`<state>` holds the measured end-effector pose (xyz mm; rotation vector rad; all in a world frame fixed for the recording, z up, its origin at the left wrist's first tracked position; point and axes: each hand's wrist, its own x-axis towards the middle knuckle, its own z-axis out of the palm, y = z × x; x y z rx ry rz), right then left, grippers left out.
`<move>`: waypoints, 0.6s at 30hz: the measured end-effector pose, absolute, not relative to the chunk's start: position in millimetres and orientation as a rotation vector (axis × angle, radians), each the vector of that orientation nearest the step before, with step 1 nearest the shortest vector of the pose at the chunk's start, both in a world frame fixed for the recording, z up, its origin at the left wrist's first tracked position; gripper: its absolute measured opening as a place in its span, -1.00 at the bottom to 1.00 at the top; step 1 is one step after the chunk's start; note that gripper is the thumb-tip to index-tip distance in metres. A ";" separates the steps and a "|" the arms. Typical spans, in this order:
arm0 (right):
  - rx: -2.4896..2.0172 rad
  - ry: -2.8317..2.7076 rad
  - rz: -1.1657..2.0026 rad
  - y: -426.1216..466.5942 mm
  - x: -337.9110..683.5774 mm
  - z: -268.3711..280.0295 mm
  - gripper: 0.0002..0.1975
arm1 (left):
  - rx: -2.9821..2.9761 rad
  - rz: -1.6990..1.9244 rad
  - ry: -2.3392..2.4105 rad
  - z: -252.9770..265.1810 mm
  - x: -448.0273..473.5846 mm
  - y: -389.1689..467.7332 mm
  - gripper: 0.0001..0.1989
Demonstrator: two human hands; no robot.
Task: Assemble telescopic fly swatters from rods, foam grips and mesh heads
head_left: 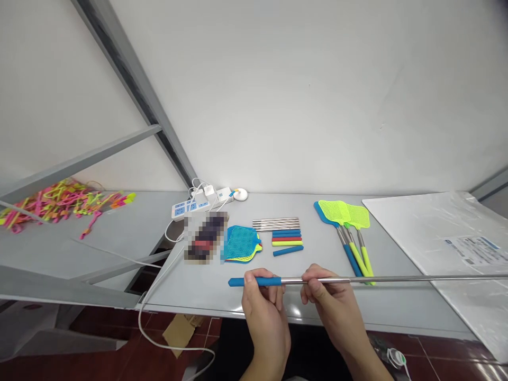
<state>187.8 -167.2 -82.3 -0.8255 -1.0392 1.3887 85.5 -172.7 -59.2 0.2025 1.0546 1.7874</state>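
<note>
A telescopic metal rod (377,279) with a blue grip sleeve (265,281) lies level across both my hands, drawn out past the right edge of the view. My left hand (264,312) is closed round the blue sleeve. Fingers of my right hand (331,296) pinch the steel tube to the right of it. Beyond them on the shelf lie several loose steel rods (275,224), grip sleeves in blue, red and yellow (287,244), and a stack of mesh fly swatter heads (241,242) with a blue one on top.
Several assembled fly swatters (353,238) lie to the right, beside a white wrapped sheet (456,243). Behind on the left is a power strip (190,206) with plugs and cables. A pile of colourful strips (59,203) covers the left shelf. A white cable (145,307) hangs over the front edge.
</note>
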 end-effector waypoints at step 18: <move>-0.870 -1.188 1.301 -167.0 183.6 -57.0 -0.94 | 0.109 1.814 0.982 -47.4 77.8 -174.5 -0.62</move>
